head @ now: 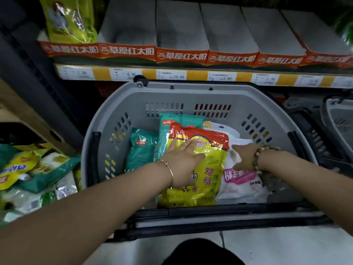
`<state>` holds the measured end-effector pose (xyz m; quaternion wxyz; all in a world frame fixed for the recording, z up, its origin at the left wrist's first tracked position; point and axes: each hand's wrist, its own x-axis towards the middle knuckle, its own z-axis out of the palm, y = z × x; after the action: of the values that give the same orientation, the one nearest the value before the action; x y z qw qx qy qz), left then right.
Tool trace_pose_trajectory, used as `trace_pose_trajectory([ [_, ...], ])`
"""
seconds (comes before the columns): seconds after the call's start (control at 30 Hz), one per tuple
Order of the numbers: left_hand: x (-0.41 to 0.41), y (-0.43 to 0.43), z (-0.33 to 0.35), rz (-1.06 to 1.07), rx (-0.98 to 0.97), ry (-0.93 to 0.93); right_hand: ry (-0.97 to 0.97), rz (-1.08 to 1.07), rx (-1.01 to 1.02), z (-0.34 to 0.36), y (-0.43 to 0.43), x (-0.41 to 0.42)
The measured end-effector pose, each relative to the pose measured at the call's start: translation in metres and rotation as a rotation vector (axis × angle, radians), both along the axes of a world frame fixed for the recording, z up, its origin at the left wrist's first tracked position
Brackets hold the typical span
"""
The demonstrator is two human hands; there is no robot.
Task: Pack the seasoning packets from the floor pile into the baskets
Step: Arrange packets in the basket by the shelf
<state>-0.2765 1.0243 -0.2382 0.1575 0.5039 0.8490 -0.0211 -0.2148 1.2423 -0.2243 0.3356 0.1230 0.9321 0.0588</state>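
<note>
A grey basket (191, 96) stands on the floor in front of me. Inside lies a large yellow and red packet (210, 169) on top of teal packets (141, 150) and a white and pink packet (240, 182). My left hand (183, 161) lies flat on the yellow packet with straight fingers. My right hand (244, 155) reaches in from the right, its fingers tucked between the yellow packet's right edge and the white packet; I cannot see whether they hold anything. The floor pile (32, 178) of yellow, green and white packets lies at the left of the basket.
A second grey basket (338, 119) stands at the right edge. Behind the baskets runs a store shelf (191, 74) with price tags and red-fronted cartons; a green packet (70, 18) stands in the leftmost carton. A cardboard box (28, 119) leans at the left.
</note>
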Motion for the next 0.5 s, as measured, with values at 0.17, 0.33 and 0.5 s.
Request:
trace_pose_trajectory([
  [0.17, -0.007, -0.048, 0.038, 0.248, 0.243, -0.017, 0.407, 0.008, -0.15, 0.043, -0.05, -0.011],
  [0.33, -0.01, -0.124, 0.079, 0.528, 0.595, 0.057, 0.598, 0.184, -0.341, 0.068, -0.139, -0.034],
  [0.5, 0.002, -0.223, 0.092, 0.744, 0.709, 0.162, 0.657, 0.362, -0.477, 0.083, -0.235, -0.054],
])
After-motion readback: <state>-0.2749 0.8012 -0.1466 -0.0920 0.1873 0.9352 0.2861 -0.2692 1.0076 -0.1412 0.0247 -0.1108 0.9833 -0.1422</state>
